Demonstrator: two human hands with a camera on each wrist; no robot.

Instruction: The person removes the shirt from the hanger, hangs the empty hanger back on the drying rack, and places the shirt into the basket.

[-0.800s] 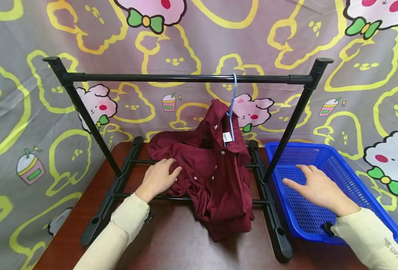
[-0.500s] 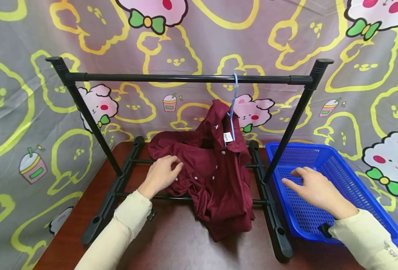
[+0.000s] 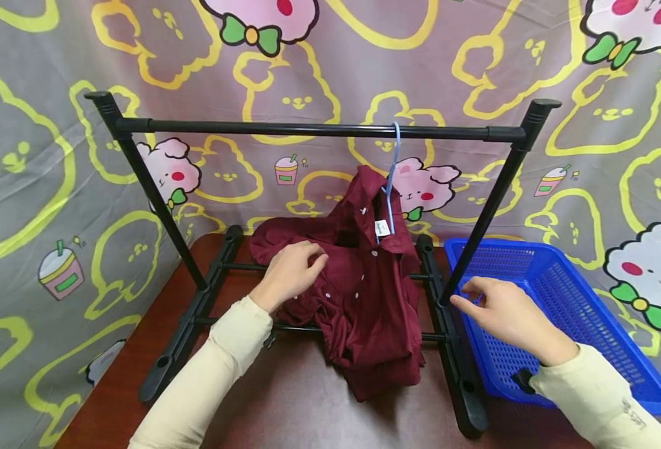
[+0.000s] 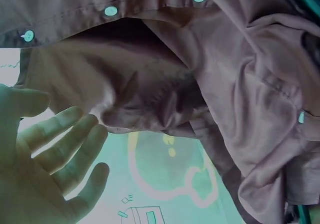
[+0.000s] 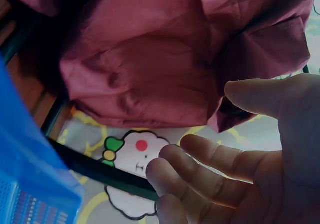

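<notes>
A maroon button-up shirt (image 3: 375, 312) hangs by its collar from a light blue hanger (image 3: 395, 162); only part of the hanger shows. The hanger's hook sits on the top bar of a black rack (image 3: 263, 129). In front of the shirt's left part is my left hand (image 3: 291, 274), holding nothing. The left wrist view shows its fingers (image 4: 70, 139) spread apart, near the cloth but seemingly not on it. My right hand (image 3: 510, 315) is over the left side of a blue basket (image 3: 625, 337), beside the rack's right post. Its fingers (image 5: 200, 174) bend loosely around nothing.
The rack's two feet (image 3: 465, 399) and low crossbars stand on a brown table (image 3: 263, 399), under and beside the shirt. A patterned cloth (image 3: 330, 75) covers the wall behind. The shirt's lower part rests over the crossbars.
My left hand has moved right and slightly up across the front of the shirt. My right hand has shifted left, toward the rack's post. The shirt and hanger stay in place.
</notes>
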